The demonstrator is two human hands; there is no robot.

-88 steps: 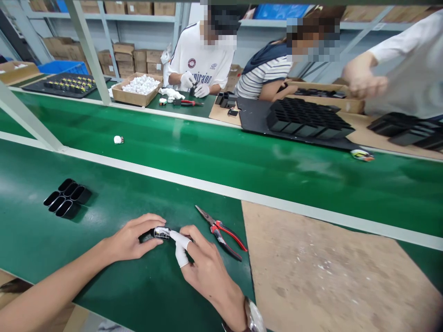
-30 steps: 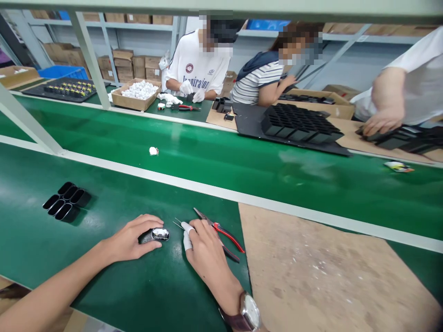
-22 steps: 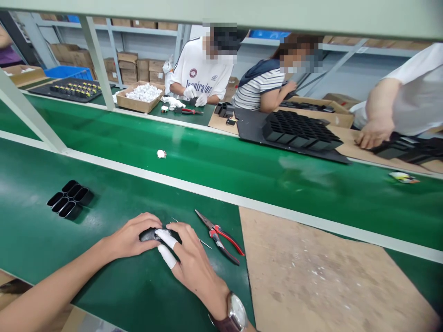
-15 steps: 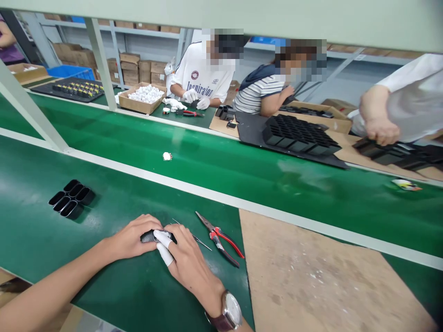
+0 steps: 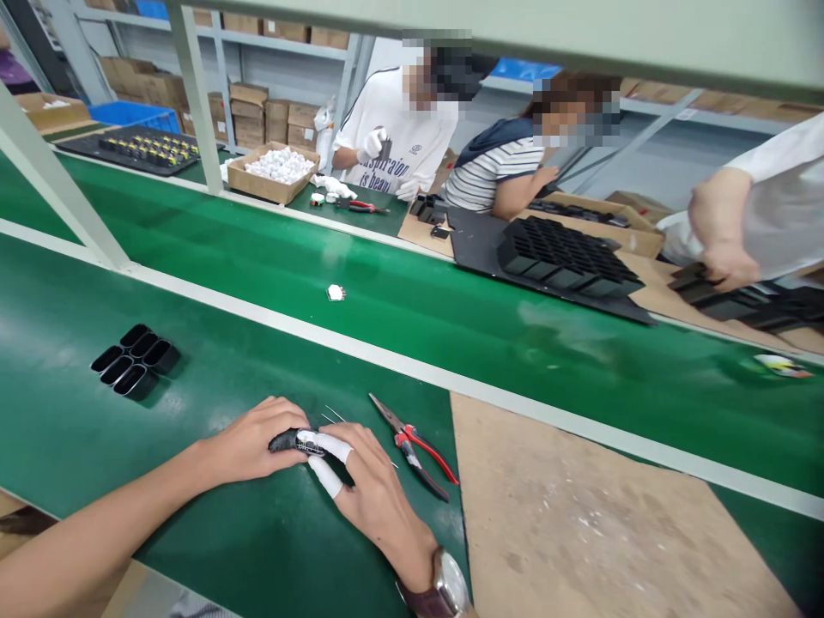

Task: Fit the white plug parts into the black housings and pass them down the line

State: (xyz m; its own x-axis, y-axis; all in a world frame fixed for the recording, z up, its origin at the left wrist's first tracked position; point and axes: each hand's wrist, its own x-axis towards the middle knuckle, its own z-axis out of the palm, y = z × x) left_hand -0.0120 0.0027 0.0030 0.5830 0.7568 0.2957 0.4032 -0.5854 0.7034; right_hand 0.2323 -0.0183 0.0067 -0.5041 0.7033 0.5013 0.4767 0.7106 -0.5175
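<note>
Black casing (image 5: 283,441): likely light, stiff, slippery; best held by side walls. Left hand (image 5: 252,441): fingers clasping it. Right hand (image 5: 374,487): fingertips at mouth, grip unclear.

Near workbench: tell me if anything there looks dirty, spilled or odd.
The brown board to the right of the needle-nose pliers looks dirty: dark smudges and white flecks mark its otherwise plain surface. No spill is visible.

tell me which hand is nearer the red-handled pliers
Right. The right hand is just left of the pliers; the left hand is farther left, beyond the right hand, holding a small black case.
</note>
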